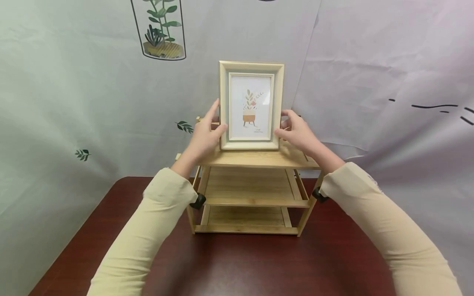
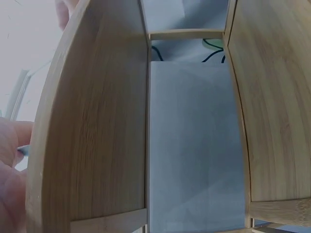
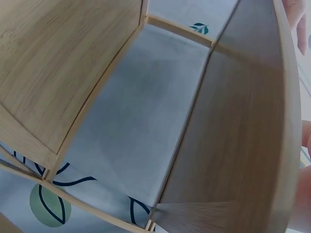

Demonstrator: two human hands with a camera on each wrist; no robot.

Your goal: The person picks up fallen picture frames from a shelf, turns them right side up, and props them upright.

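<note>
An upright picture frame (image 1: 224, 107), cream with a drawing of a potted plant, is at the top board of a wooden shelf rack (image 1: 255, 158) in the head view. My left hand (image 1: 203, 133) grips its left side, thumb at the front edge. On the opposite side, my right hand (image 1: 298, 129) holds the edge with its thumb at the front and fingers toward the back. Whether the frame's foot bears on the board I cannot tell. Both wrist views look between the rack's boards, with only bits of the left hand (image 2: 9, 179) and right hand (image 3: 300, 199) showing.
The rack's middle shelf (image 1: 248, 185) and bottom shelf (image 1: 248, 216) lie below the hands. It stands on a dark red table (image 1: 237, 263). Behind hangs a pale cloth (image 1: 370, 82) printed with plants. Dark wrist devices (image 1: 198, 201) sit close to the rack's sides.
</note>
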